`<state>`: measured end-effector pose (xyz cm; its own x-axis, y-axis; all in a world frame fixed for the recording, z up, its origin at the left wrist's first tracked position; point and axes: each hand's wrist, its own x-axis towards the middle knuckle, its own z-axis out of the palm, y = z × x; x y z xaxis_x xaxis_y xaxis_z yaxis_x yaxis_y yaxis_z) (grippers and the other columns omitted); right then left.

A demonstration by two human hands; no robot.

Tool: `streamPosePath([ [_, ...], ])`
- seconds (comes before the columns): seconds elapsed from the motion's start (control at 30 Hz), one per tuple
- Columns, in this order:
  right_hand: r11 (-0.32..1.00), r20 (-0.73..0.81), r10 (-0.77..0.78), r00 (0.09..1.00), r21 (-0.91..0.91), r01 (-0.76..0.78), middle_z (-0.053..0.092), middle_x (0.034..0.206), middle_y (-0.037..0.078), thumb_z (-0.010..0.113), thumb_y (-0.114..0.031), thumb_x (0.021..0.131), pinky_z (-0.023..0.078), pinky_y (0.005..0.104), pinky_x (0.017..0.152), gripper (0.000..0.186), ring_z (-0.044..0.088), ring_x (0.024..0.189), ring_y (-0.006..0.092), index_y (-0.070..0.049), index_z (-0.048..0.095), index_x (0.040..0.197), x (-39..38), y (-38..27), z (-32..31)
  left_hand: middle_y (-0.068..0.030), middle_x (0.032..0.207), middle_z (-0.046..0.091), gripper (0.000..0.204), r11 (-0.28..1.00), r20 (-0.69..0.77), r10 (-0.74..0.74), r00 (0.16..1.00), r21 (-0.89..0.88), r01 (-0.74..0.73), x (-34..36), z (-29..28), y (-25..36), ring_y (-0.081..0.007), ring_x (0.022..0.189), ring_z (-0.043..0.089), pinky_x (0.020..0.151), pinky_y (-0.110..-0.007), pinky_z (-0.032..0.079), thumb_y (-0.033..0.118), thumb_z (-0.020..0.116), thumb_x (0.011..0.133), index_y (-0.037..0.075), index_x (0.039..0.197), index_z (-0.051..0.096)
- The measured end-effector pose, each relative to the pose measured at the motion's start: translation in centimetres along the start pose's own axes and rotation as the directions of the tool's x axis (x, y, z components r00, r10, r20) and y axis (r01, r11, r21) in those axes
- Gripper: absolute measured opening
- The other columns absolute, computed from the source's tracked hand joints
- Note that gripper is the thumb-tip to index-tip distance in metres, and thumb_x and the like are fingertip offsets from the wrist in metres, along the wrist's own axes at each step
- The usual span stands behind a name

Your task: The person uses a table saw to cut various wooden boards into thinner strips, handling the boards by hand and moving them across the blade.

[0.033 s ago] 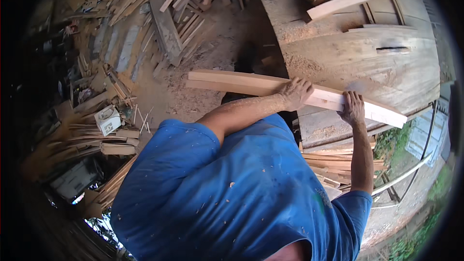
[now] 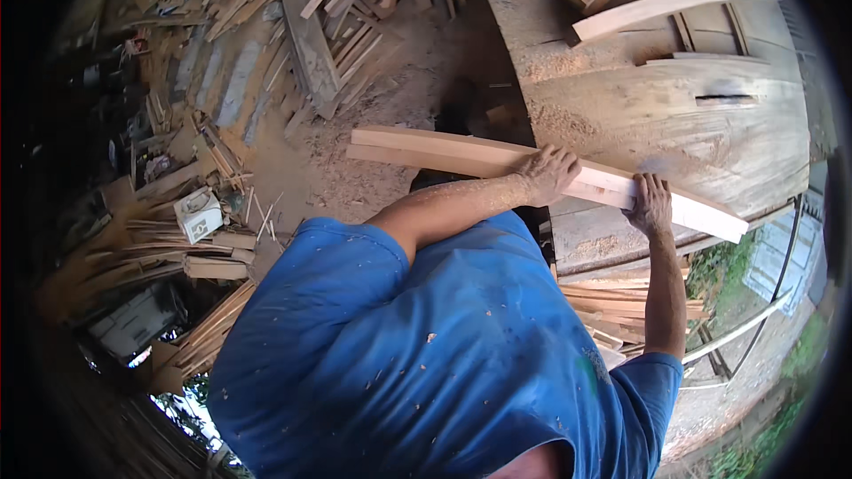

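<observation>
A long, pale wooden beam (image 2: 435,146) with a slight curve lies crosswise in front of me. Its right part is over the workbench, while the left end sticks out past the bench's edge above the floor. My left hand (image 2: 552,175) is closed over the beam near its middle, fingers over the far side. Farther right, my right hand (image 2: 652,201) grips the same beam closer to its right end, with the thumb hidden. Sawdust clings to my left forearm.
The wooden workbench (image 2: 612,111) carries sawdust (image 2: 564,120), a slot (image 2: 725,99) and another curved wooden piece (image 2: 674,9) at the far side. Piled boards (image 2: 311,44) cover the floor at far left, near a white box (image 2: 198,214). More planks (image 2: 612,302) are stacked below the bench.
The whole view has shifted very slightly, with the scene a little farther right and lower. Both hands keep the same hold on the beam.
</observation>
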<state>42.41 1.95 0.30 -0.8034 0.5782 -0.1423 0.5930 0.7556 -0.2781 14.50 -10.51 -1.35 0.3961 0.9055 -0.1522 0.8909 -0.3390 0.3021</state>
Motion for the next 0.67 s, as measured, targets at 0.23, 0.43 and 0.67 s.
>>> streamPosePath([
  [0.23, 0.999, 0.011, -0.014, 1.000, -0.049, 0.015, 0.058, 0.101, 0.014, 0.083, -0.023, 0.061, 0.044, 0.0464, 0.087, 0.064, 0.057, 0.099, 0.0352, -0.005, 0.053, 0.114, 0.0, -0.1, -0.5, -0.0128, 0.128, 0.056, 0.049, 0.877, -0.312, -0.414, 0.855, -0.388, 0.283, -9.6, -6.0, -9.5, -0.0330, 0.126, 0.049, 0.107, -0.049, 0.037, 0.036, 0.070, 0.086, 0.006, 0.124, 0.060],
  [0.43, 0.998, 0.015, -0.037, 0.999, -0.058, 0.038, 0.057, 0.103, 0.014, 0.085, -0.026, 0.063, 0.043, 0.0477, 0.087, 0.066, 0.056, 0.101, 0.0355, -0.006, 0.052, 0.116, 0.8, -0.5, 0.2, -0.0130, 0.139, 0.056, 0.072, 0.035, 0.089, -0.979, 0.183, -0.810, 0.585, -35.0, -3.9, -25.9, -0.0334, 0.130, 0.050, 0.106, -0.052, 0.039, 0.064, 0.056, 0.093, 0.010, 0.140, 0.055],
  [0.67, 0.994, 0.101, 0.040, 0.994, -0.108, -0.029, 0.056, 0.105, 0.015, 0.086, -0.028, 0.065, 0.041, 0.0480, 0.090, 0.068, 0.055, 0.104, 0.0363, -0.007, 0.050, 0.119, 0.9, -1.5, -1.1, -0.0104, 0.137, 0.057, 0.083, -0.572, 0.544, -0.678, 0.494, -0.813, 0.110, -32.0, -1.9, -23.6, -0.0290, 0.127, 0.051, 0.103, -0.055, 0.041, 0.075, 0.057, 0.086, 0.013, 0.142, 0.054],
])
